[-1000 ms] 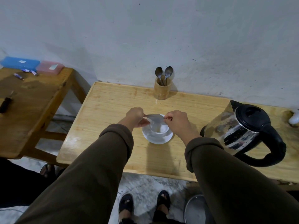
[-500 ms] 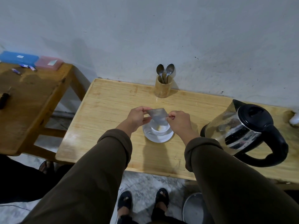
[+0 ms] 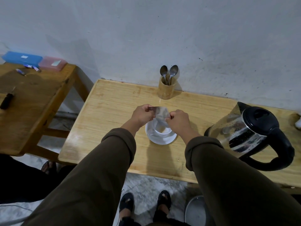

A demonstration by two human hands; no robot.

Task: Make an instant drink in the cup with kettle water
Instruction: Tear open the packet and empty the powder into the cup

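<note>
Directly above the cup point(image 3: 163, 130), both hands point(image 3: 143, 115) point(image 3: 178, 118) pinch the tilted sachet point(image 3: 160, 114) between them.

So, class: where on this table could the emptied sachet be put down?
Bare wood lies left of the saucer toward the table edge, and between the saucer and the spoon holder. The right end is crowded by the kettle.

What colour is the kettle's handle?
Black, seen in the head view: the kettle handle.

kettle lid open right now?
No. The kettle sits to the right of the cup with its black lid shut.
</note>
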